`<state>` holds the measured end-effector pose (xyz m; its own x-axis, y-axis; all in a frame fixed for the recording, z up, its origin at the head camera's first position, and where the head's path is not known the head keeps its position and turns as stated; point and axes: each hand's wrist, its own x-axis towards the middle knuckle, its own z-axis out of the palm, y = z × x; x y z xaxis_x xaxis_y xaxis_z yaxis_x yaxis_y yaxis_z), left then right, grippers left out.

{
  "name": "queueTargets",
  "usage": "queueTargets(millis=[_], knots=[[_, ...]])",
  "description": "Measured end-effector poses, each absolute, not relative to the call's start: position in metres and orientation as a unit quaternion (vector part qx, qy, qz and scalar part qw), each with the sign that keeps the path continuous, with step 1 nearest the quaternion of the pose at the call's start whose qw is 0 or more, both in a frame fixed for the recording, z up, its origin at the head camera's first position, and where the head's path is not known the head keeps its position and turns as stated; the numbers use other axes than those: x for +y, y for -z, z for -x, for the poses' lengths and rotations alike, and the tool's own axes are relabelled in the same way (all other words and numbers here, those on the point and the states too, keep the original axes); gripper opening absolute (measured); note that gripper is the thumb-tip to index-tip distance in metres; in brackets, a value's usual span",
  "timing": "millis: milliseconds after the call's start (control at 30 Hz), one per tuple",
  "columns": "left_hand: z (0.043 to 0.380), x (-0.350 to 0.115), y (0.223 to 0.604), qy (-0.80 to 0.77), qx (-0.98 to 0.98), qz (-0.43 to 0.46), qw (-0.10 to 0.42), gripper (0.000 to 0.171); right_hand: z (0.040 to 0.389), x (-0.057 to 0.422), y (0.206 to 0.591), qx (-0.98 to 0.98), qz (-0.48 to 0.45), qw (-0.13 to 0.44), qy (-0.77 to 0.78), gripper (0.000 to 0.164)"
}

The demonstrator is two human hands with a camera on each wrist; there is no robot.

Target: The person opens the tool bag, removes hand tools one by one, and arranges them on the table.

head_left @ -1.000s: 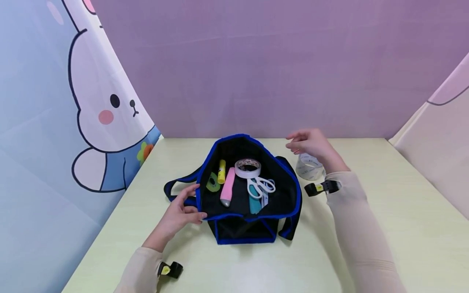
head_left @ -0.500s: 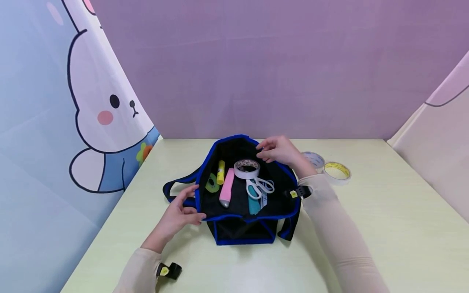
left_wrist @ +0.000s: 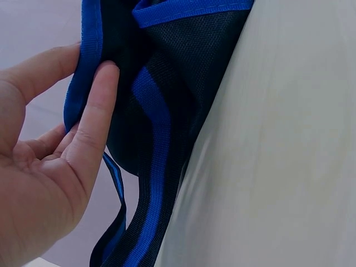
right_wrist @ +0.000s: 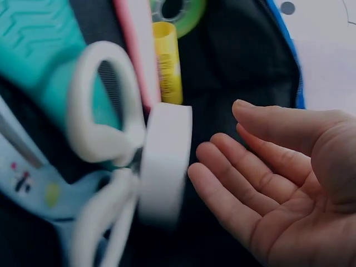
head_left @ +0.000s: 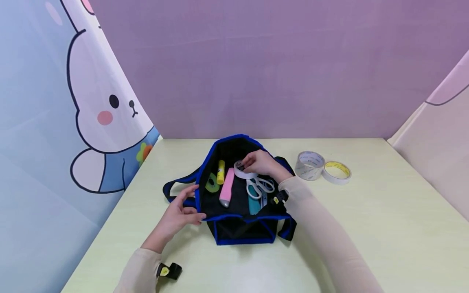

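A black bag with blue trim stands wide-mouthed on the table. At its left rim my left hand pinches the blue edge between thumb and fingers. My right hand is inside the mouth, fingers loosely bent beside a white tape roll, apart from it in the right wrist view. White-handled scissors lie against that roll. Also in the bag are a pink tool with a grey tip, a yellow glue stick, a green tape roll and a teal object.
Right of the bag, a clear tape roll and a white tape roll with a yellow core sit on the pale table. Straps stick out at the bag's sides. A purple backdrop rises behind the table.
From over the clear tape roll, my right hand has moved left and down into the bag, bringing both outside rolls into full view. My left hand keeps its hold on the rim.
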<state>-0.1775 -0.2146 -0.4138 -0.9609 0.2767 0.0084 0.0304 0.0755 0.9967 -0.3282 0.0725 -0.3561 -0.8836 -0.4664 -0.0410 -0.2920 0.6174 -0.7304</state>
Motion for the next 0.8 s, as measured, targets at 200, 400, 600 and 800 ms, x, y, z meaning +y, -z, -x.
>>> queueTargets(millis=[200, 400, 600, 800], knots=[[0.178, -0.213, 0.413, -0.671, 0.728, -0.108, 0.090, 0.084, 0.330, 0.070, 0.364, 0.898, 0.202, 0.124, 0.370, 0.025], [0.178, -0.214, 0.412, -0.671, 0.728, -0.107, 0.091, 0.084, 0.331, 0.068, 0.371, 0.902, 0.192, 0.134, 0.364, 0.024], [0.178, -0.215, 0.413, -0.671, 0.728, -0.106, 0.092, 0.085, 0.331, 0.064, 0.376, 0.913, 0.196, 0.125, 0.334, 0.020], [0.179, -0.215, 0.413, -0.670, 0.728, -0.107, 0.093, 0.085, 0.330, 0.063, 0.375, 0.913, 0.188, 0.136, 0.336, 0.020]])
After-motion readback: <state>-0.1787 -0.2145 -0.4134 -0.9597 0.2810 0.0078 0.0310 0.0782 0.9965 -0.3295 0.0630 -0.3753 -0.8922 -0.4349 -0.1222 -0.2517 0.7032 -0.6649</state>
